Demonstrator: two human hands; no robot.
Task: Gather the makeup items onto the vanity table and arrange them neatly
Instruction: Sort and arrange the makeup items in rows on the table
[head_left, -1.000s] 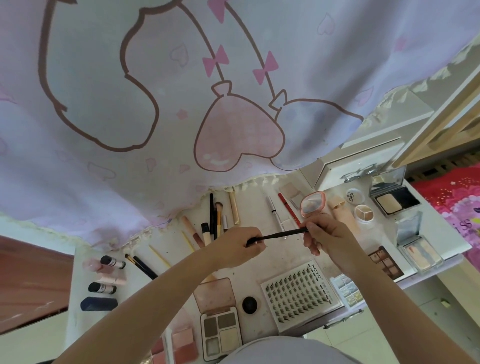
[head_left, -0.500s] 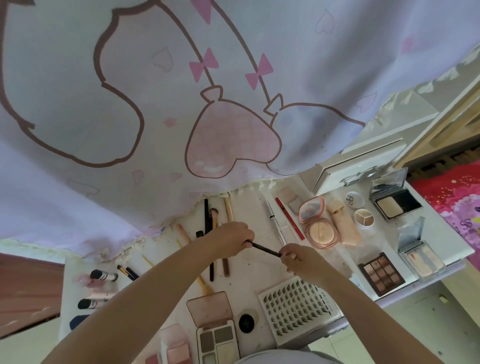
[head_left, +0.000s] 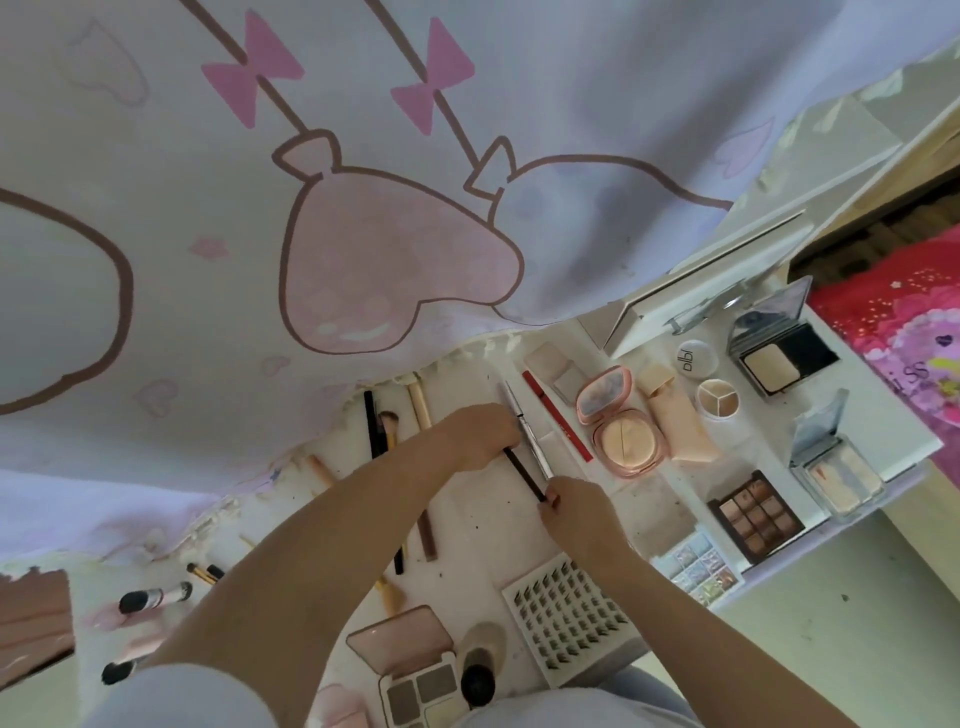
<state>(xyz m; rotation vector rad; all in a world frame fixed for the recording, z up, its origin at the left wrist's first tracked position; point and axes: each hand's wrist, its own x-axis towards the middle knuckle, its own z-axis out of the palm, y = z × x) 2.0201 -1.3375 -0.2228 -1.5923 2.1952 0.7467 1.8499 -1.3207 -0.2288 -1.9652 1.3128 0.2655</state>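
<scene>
A thin dark makeup pencil (head_left: 525, 474) lies slanted just over the white vanity table (head_left: 488, 525), held at both ends. My left hand (head_left: 480, 434) grips its upper end and my right hand (head_left: 574, 506) pinches its lower end. It runs parallel to a silver pen (head_left: 524, 423) and a red pencil (head_left: 556, 415) lying to its right. Several brushes and pencils (head_left: 384, 431) lie to the left, partly hidden by my left arm.
A pink round compact (head_left: 621, 423), a brown eyeshadow palette (head_left: 756, 517), open powder compacts (head_left: 784, 356) and a lash tray (head_left: 569, 623) crowd the right and front. A pink curtain (head_left: 363, 182) hangs over the table's back edge. An eyeshadow palette (head_left: 423, 686) sits at the front.
Both hands lowered the dark pencil from a level position in the air and turned it slanted, down beside the silver pen. The camera view moved closer.
</scene>
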